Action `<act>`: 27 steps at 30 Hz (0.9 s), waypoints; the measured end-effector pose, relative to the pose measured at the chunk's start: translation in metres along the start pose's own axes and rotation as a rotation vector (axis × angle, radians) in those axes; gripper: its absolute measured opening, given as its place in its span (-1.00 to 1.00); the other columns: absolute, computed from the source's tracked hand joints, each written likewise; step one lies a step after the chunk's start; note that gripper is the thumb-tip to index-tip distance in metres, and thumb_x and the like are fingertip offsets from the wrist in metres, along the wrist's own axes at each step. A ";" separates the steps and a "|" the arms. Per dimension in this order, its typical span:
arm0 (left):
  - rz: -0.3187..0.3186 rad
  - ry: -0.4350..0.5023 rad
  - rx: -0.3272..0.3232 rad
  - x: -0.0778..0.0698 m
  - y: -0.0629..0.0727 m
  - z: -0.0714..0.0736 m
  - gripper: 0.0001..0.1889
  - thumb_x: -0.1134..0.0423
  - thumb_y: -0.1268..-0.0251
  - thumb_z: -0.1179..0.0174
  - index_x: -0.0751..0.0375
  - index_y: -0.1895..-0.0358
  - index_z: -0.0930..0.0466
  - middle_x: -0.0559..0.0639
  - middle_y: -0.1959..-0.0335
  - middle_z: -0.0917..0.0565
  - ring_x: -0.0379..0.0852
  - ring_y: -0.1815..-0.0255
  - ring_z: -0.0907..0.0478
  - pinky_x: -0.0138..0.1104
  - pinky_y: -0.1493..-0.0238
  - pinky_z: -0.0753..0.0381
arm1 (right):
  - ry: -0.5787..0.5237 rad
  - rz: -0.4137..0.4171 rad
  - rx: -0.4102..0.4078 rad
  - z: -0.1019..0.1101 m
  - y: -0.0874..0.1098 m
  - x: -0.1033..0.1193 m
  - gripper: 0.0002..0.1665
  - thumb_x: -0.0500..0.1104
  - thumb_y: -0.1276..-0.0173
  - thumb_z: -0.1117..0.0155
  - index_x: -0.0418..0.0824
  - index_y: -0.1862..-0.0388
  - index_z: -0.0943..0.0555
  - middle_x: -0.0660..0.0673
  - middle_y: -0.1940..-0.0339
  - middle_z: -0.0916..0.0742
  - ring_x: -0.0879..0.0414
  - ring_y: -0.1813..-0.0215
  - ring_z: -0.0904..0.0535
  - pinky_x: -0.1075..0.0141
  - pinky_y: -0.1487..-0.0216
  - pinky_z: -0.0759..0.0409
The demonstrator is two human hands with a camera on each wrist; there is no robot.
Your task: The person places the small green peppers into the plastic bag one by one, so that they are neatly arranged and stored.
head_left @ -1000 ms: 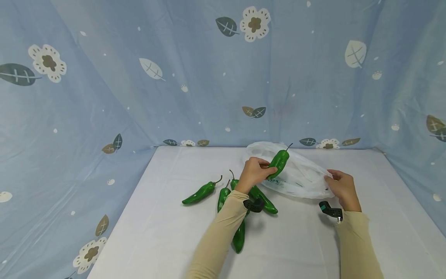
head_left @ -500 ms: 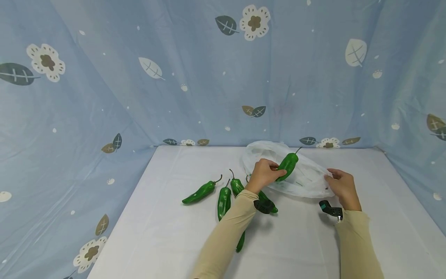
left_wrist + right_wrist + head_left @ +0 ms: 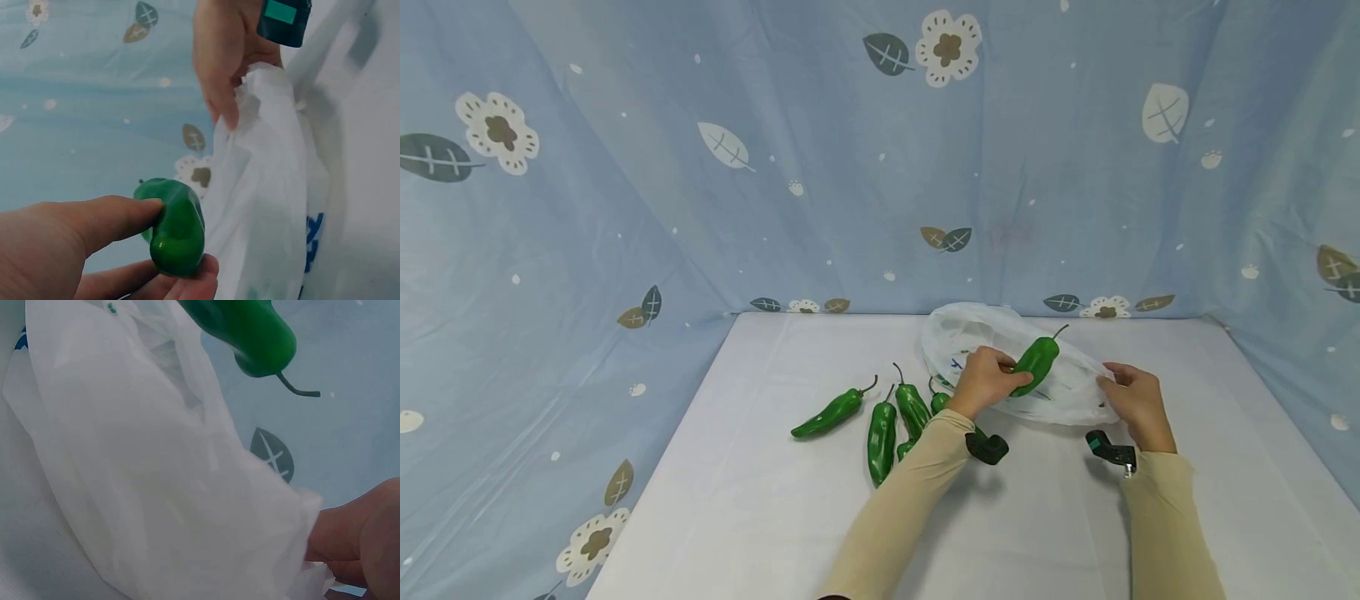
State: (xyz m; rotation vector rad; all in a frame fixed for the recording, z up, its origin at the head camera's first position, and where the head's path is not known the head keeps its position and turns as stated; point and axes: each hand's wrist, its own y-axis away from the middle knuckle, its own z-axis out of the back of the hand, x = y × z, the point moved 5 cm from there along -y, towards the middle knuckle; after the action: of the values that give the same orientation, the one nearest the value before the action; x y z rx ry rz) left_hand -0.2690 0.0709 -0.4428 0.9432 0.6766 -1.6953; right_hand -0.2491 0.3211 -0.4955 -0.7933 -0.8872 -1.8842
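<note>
My left hand [image 3: 988, 380] pinches a green chili pepper [image 3: 1037, 365] between thumb and fingers, its stem pointing up and to the right. In the head view the pepper overlaps the white plastic bag [image 3: 970, 318], which lies spread at the back of the table. At the bag's right end, my right hand [image 3: 1135, 402] grips the bag's edge. From the left wrist view, the pepper [image 3: 178, 228] is seen end-on beside the raised bag wall [image 3: 262, 187]. The right wrist view has the pepper [image 3: 247, 331] above the bag's edge, stem toward the right.
Several more green peppers lie left of the bag, among them one at the far left [image 3: 831, 415] and another upright one [image 3: 882, 440]. My left forearm partly covers some of them. A blue patterned curtain [image 3: 850, 167] hangs behind the white table [image 3: 737, 517].
My left hand has moved to the right with the pepper, from the bag's left part to over its middle. My right hand stays at the bag's edge.
</note>
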 end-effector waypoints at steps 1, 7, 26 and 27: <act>0.003 -0.001 0.001 0.000 0.000 -0.001 -0.67 0.13 -0.32 -0.44 0.27 -0.02 -0.80 0.11 0.08 -0.83 -0.20 0.27 -0.71 -0.47 0.29 -0.62 | 0.002 0.000 0.002 0.000 0.000 0.000 -0.34 -0.15 -0.63 0.04 -0.42 -0.59 -0.24 -0.56 -0.55 -0.32 -0.40 -0.46 -0.34 -0.21 -0.43 -0.49; 0.020 -0.018 0.003 0.002 -0.003 -0.010 -0.68 0.12 -0.29 -0.46 0.25 0.01 -0.82 0.08 0.11 -0.84 -0.23 0.30 -0.70 -0.48 0.32 -0.61 | 0.005 0.002 0.018 0.001 0.001 0.001 -0.34 -0.15 -0.63 0.05 -0.42 -0.60 -0.23 -0.57 -0.57 -0.30 -0.42 -0.51 -0.29 -0.23 -0.45 -0.45; 0.015 -0.057 0.004 0.000 -0.002 -0.029 -0.69 0.14 -0.25 -0.48 0.28 0.06 -0.83 0.08 0.25 -0.85 -0.26 0.42 -0.66 -0.50 0.38 -0.58 | -0.005 0.020 0.035 0.002 0.002 0.002 -0.34 -0.15 -0.63 0.04 -0.44 -0.59 -0.23 -0.57 -0.58 -0.29 -0.42 -0.55 -0.25 -0.24 -0.50 -0.38; 0.019 -0.058 0.006 0.001 -0.003 -0.031 -0.69 0.14 -0.25 -0.48 0.28 0.06 -0.83 0.08 0.24 -0.85 -0.26 0.42 -0.66 -0.51 0.38 -0.58 | -0.004 0.019 0.036 0.002 0.003 0.002 -0.34 -0.15 -0.63 0.05 -0.44 -0.59 -0.23 -0.57 -0.57 -0.29 -0.42 -0.55 -0.26 -0.24 -0.50 -0.39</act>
State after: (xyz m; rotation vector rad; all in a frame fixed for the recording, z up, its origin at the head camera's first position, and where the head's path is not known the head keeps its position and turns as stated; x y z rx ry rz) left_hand -0.2636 0.0959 -0.4597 0.8987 0.6224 -1.7028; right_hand -0.2473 0.3211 -0.4922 -0.7807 -0.9105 -1.8454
